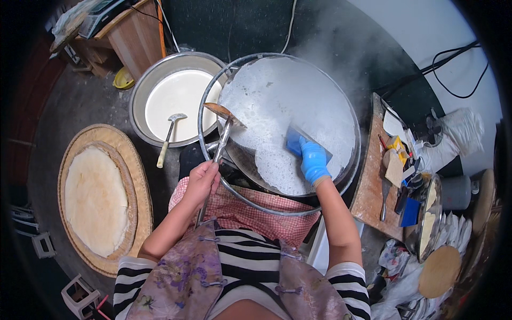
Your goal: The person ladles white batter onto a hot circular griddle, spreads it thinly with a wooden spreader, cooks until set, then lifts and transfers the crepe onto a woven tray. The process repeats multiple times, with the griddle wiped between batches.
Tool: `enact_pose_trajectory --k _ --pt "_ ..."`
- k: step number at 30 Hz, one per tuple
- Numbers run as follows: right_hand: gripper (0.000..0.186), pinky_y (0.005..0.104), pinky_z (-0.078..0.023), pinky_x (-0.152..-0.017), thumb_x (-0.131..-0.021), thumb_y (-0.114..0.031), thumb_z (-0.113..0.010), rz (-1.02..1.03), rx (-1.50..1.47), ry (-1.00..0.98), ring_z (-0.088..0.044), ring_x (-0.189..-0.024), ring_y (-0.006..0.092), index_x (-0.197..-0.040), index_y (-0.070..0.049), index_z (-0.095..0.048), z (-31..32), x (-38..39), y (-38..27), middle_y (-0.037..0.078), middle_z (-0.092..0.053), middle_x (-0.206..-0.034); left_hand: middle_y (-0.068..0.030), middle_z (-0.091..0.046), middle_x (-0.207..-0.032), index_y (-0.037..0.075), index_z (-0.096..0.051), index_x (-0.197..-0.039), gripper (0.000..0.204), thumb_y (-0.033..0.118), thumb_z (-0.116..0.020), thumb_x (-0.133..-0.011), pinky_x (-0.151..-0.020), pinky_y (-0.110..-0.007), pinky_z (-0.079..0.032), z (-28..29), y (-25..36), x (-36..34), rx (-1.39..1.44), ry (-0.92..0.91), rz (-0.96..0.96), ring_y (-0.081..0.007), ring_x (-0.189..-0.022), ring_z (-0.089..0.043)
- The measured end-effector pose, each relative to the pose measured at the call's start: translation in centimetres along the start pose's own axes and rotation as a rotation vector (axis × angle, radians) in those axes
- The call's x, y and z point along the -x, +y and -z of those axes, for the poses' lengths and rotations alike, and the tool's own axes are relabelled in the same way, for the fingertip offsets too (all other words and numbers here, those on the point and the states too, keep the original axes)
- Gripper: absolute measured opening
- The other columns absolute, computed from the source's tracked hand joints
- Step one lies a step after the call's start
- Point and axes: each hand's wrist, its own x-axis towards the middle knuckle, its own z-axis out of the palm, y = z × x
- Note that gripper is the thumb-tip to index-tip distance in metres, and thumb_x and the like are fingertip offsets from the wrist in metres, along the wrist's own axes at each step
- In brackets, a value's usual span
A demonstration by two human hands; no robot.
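Note:
A thin pale sheet of batter (256,90) covers much of a large round griddle (242,152) in front of me, and steam rises off it. My left hand (202,178) is closed around the metal handle of a spreader with a flat brown head (218,110), which lies over the griddle's left edge. In a blue glove, my right hand (313,159) grips a blue scraper (295,140) against the sheet, right of the middle. Its fingers are partly hidden behind the scraper. A metal ring (234,192) surrounds the griddle.
A steel basin (140,114) of white batter stands left of the griddle, a ladle (169,136) resting in it. Further left, flat round cakes (96,197) lie on a woven tray (140,213). A wooden board (368,197) with tools is at right, beside a glass-lidded pan (426,213).

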Motion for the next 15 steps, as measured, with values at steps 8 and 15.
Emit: enact_pose_trajectory --k 8,15 --pt "0.043 0.0413 -0.047 -0.074 -0.068 0.001 -0.054 0.099 0.031 -0.05 -0.059 -0.082 0.033 -0.11 -0.007 -0.056 0.9 4.2 -1.1 0.016 -0.06 -0.088 0.0009 -0.049 -0.065 0.002 -0.053 -0.111 0.03 0.026 -0.046 -0.094 -0.044 -0.021 -0.034 -0.6 1.0 -0.5 0.033 -0.05 -0.003 -0.0074 -0.05 -0.043" --pt "0.052 0.0384 -0.047 -0.082 -0.066 0.011 -0.05 -0.019 -0.426 -0.25 -0.058 -0.093 0.0359 -0.112 -0.011 -0.06 9.1 8.2 -2.2 0.018 -0.06 -0.098 0.0017 -0.049 -0.066 0.005 -0.053 -0.112 0.027 0.023 -0.046 -0.093 -0.045 -0.02 -0.035 -0.9 2.1 -1.4 -0.012 -0.152 -0.003 -0.0067 -0.051 -0.044"
